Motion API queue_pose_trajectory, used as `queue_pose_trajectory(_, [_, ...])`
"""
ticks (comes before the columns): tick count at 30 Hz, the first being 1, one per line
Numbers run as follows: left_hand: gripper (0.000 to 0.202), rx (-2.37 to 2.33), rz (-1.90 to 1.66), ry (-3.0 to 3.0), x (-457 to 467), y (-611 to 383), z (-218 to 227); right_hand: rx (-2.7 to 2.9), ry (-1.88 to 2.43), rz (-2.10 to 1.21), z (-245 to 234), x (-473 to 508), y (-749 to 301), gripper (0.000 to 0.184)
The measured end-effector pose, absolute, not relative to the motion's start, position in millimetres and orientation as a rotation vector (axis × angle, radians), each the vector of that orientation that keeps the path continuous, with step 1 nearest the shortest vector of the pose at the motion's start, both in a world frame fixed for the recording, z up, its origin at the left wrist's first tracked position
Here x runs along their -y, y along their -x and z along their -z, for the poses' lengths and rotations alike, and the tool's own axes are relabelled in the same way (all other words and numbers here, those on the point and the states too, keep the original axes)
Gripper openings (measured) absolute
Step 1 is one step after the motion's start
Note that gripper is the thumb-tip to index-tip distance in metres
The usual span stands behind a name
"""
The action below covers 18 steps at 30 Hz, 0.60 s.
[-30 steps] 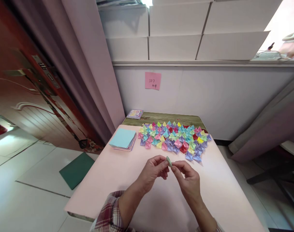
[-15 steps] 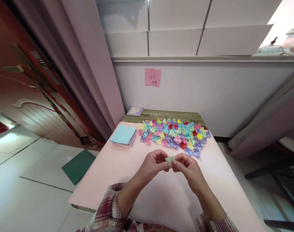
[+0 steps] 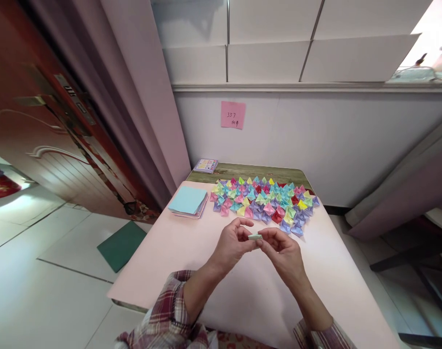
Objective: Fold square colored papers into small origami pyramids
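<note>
A small pale-green folded paper (image 3: 255, 237) is pinched between my two hands, above the middle of the table. My left hand (image 3: 232, 245) grips its left end with the thumb below, the index finger lifted off. On the other end, my right hand (image 3: 280, 249) has thumb and fingertips closed. The paper looks thin and flattened from here; its folds are partly hidden by the fingers. Just beyond my hands stand many small folded paper shapes (image 3: 268, 208) in pink, blue, purple, green, yellow and red, packed close together.
A stack of square paper (image 3: 188, 199), light blue on top, lies at the table's left. Behind it is a printed packet (image 3: 206, 165). The table (image 3: 163, 261) has a pale pink cover. A pink note (image 3: 233, 115) hangs on the wall. A green sheet (image 3: 121, 245) lies on the floor.
The folded paper has tipped from a visible pointed face to a narrow, flatter edge. My left index finger has lifted away from it. The view has shifted slightly.
</note>
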State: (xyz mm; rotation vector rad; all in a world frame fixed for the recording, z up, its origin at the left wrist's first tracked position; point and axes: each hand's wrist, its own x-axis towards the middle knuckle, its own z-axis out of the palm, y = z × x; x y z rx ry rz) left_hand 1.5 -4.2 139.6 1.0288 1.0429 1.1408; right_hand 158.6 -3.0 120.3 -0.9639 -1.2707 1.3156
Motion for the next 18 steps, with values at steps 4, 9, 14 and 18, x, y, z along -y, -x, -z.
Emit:
queue_pose_trajectory(4, [0.042,-0.987,-1.15,-0.993,5,-5,-141,1.286,0.927,-1.263,-120,0,-160,0.02])
queue_pose_trajectory(9, [0.033,-0.95,-1.041,-1.008,4,-5,-148,1.439,1.021,-0.926,-124,-3,-165,0.014])
queue_pose_trajectory(14, [0.033,-0.972,-1.061,-0.943,6,-3,-152,1.366,0.908,-1.244,-124,-5,-166,0.027])
queue_pose_trajectory(18, [0.031,-0.973,-1.04,-0.931,8,-2,-156,1.233,0.854,-1.461,-122,-6,-165,0.026])
